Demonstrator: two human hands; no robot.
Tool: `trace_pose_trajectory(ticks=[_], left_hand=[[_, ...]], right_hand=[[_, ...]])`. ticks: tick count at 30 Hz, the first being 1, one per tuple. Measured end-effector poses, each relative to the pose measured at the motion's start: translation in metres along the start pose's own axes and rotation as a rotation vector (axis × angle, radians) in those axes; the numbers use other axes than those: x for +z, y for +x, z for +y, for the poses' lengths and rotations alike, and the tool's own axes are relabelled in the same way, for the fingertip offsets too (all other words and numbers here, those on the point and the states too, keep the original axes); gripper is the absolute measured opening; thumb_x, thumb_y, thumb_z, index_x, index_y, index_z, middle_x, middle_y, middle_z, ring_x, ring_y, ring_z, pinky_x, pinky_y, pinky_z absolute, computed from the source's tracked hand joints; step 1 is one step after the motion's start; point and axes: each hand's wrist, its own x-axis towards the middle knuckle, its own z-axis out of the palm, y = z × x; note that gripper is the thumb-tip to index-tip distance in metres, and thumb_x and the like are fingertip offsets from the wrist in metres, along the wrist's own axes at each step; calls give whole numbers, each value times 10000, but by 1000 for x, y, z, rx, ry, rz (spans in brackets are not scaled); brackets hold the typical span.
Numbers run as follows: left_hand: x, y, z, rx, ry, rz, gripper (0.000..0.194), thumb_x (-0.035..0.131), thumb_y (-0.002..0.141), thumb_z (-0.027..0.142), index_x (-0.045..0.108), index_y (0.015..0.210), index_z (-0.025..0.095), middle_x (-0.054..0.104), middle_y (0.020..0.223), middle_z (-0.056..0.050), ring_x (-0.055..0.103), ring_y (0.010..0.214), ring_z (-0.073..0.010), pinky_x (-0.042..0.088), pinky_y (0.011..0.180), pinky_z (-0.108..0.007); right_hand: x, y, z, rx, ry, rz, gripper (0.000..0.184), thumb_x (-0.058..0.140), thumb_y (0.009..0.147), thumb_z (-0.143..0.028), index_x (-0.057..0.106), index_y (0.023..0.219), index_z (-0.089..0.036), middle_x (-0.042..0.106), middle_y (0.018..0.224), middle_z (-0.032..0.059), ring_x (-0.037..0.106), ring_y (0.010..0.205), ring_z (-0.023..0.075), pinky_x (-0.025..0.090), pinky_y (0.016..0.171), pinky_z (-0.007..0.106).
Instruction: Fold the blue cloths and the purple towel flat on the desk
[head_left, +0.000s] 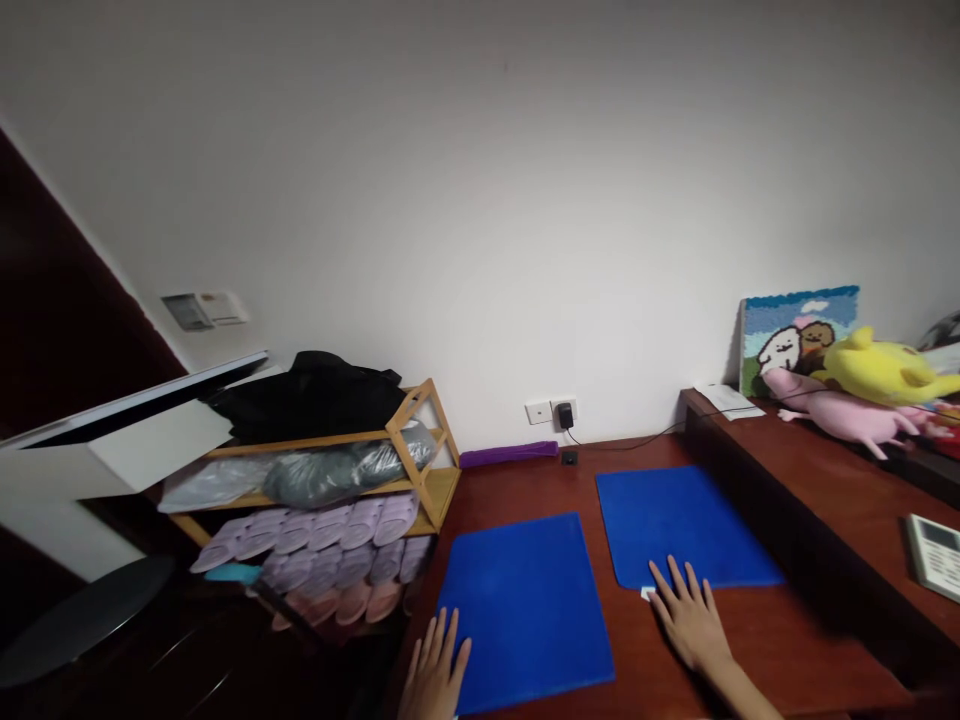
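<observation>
Two blue mats lie flat on the reddish-brown bench [517, 492], apart from each other. The left hand [435, 668] rests at the near left edge of the left mat [529, 610], its grip spread and pinching nothing. The right hand [690, 618], fingers also fanned open, lies by the near edge of the right mat [679, 525], beside a small white tag [647, 593].

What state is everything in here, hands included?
Left hand: open, palm down
Right hand: open, fingers spread
Left blue mat: spread flat
Right blue mat: spread flat
Black plug: plugged in
Dog picture: upright
Yellow plush toy: lying on the pink one
Slippers: lined up in rows
</observation>
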Motion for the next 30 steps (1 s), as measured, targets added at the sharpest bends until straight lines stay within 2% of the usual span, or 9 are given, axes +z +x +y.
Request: trace_pose_trajectory(ticks=[5, 9, 15, 17, 19, 21, 23, 26, 30], left_hand=[[-12, -2, 6, 12, -26, -7, 603, 261, 1046, 413, 270, 1613, 209, 261, 1676, -97, 230, 1547, -248, 229, 1246, -508], [-24, -5, 11, 15, -65, 69, 579, 297, 1040, 391, 354, 1585, 206, 347, 1645, -115, 309, 1522, -267, 272, 1227, -528], [-45, -39, 1, 95, -202, 365, 467, 389, 1025, 428, 632, 1375, 236, 639, 1420, -98, 609, 1294, -276, 510, 1083, -460], [-48, -59, -5, 136, -238, 341, 415, 449, 1007, 462, 686, 1295, 280, 700, 1327, -64, 654, 1230, -270, 558, 1033, -433], [-50, -79, -10, 176, -263, 276, 389, 492, 990, 475, 687, 1287, 315, 706, 1319, -37, 658, 1231, -261, 567, 1030, -416], [-49, -94, -14, 209, -279, 226, 420, 535, 966, 463, 638, 1354, 339, 674, 1377, -23, 638, 1265, -253, 563, 1044, -402], [-48, -104, -18, 240, -284, 214, 519, 588, 921, 419, 564, 1435, 347, 629, 1442, -19, 612, 1301, -254, 561, 1050, -395], [-46, -107, -23, 266, -279, 234, 507, 563, 906, 328, 583, 1412, 356, 673, 1384, -10, 651, 1250, -240, 587, 1010, -370], [-46, -106, -33, 293, -263, 295, 370, 421, 987, 322, 741, 1171, 341, 794, 1104, -14, 755, 1024, -224, 642, 880, -325]], right_hand=[[7, -79, 6, -102, 78, 141, 574, 346, 971, -575, 497, 1492, -389, 372, 1626, 11, 263, 1517, 371, 248, 1186, 648], [8, -112, 10, -155, 92, 187, 506, 409, 949, -530, 590, 1410, -423, 446, 1578, 3, 347, 1473, 409, 301, 1141, 690], [-7, -114, -1, -174, 135, 176, 457, 462, 935, -499, 659, 1339, -415, 512, 1528, 10, 414, 1428, 433, 349, 1104, 719], [-18, -109, -23, -225, 192, 192, 492, 447, 970, -493, 588, 1426, -374, 502, 1538, 26, 436, 1427, 379, 372, 1141, 645], [-26, -105, -55, -367, 247, 181, 527, 427, 1004, -446, 466, 1521, -350, 465, 1568, 16, 439, 1438, 300, 382, 1178, 535], [-28, -103, -87, -513, 267, 151, 574, 454, 1001, -382, 383, 1568, -325, 438, 1588, 12, 437, 1441, 257, 384, 1188, 458], [-23, -104, -110, -586, 251, 148, 613, 512, 962, -327, 402, 1562, -279, 463, 1572, 38, 458, 1423, 259, 399, 1169, 424], [-10, -111, -120, -624, 209, 235, 581, 583, 907, -280, 517, 1482, -227, 570, 1484, 79, 552, 1329, 271, 446, 1098, 383], [4, -123, -110, -699, 174, 402, 518, 637, 872, -212, 575, 1386, -234, 690, 1311, 65, 659, 1131, 253, 485, 987, 357]])
